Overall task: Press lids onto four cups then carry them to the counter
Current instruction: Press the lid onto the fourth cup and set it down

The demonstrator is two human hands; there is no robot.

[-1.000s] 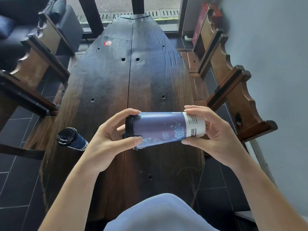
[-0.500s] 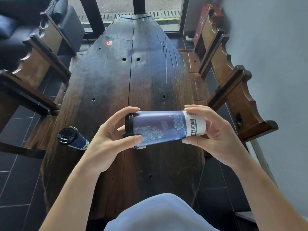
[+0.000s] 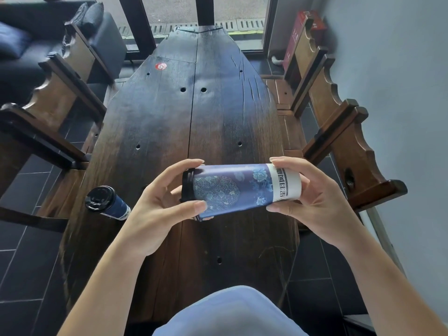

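A purple-blue paper cup (image 3: 238, 189) with a floral print and a white base band is held sideways above the dark wooden table (image 3: 194, 112). Its black lid (image 3: 187, 185) points left. My left hand (image 3: 162, 202) wraps the lid end, thumb under and fingers over the rim. My right hand (image 3: 312, 202) grips the white base end. A second cup (image 3: 106, 202), dark blue with a black lid on, stands at the table's left edge, apart from both hands.
Carved wooden chairs flank the table, left (image 3: 55, 103) and right (image 3: 339, 127). A dark sofa (image 3: 29, 40) sits at the far left, a window at the table's far end, a grey wall on the right, and a red box (image 3: 300, 35) by that wall.
The cup has turned about its long axis between my hands, bringing a round floral medallion into view. Both hands stay at their ends of the cup.
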